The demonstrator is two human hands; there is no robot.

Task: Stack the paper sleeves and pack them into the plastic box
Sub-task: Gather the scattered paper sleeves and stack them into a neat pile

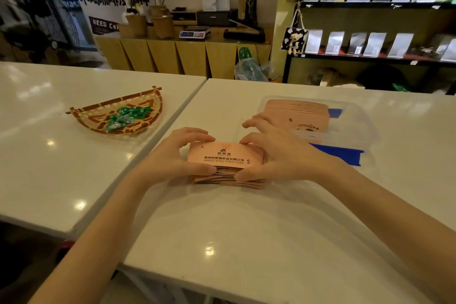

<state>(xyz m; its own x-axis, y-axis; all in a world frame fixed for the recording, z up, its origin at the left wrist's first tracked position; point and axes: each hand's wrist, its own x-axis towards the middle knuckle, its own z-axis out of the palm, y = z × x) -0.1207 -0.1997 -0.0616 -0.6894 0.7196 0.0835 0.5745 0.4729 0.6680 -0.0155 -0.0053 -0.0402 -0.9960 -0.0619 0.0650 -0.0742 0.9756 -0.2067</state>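
Count on site: 2 white counters, the left counter (61, 155) and the right counter (246, 229), set side by side. 2 stacks of pink paper sleeves: 1 stack in hand (225, 158) and 1 stack in the box (299, 112); sleeves per stack too tight to count. 1 clear plastic box (355, 128). 1 woven basket (145, 102) holding green wrapped sweets (124, 117), number unclear. 2 hands: left hand (177, 153), right hand (278, 153).
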